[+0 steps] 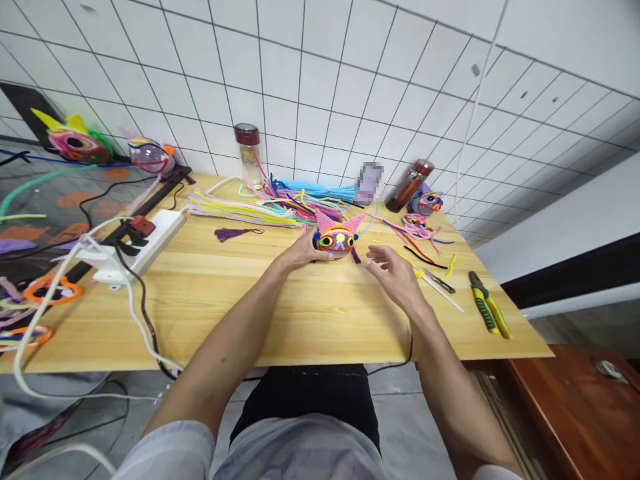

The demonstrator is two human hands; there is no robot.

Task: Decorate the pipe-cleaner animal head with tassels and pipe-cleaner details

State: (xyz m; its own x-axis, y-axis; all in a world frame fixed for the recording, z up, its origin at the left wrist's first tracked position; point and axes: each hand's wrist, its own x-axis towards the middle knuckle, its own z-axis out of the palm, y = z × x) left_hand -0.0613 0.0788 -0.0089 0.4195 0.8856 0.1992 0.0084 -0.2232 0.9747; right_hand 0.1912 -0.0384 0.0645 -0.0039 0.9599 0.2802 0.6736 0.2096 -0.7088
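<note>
A round craft animal head point(336, 241) with pink pointed ears, ringed eyes and blue pompoms stands on the wooden table point(310, 307). My left hand point(304, 251) grips it from the left side, its thumb across the lower front. To the right, my right hand point(395, 270) hovers apart from the head with its fingers loosely spread and nothing visible in them. A dark purple tassel point(355, 255) hangs at the head's right side. Another purple tassel point(237, 233) lies to the left. Behind the head is a pile of coloured pipe cleaners point(250, 208).
Green-and-yellow pliers point(487, 307), small snips point(440, 281) and a white stick point(447, 297) lie at right. A clear bottle point(250, 157) and a brown bottle point(411, 187) stand near the wall. At left are a power strip point(145, 247) and cables. Another craft head point(425, 201) sits back right.
</note>
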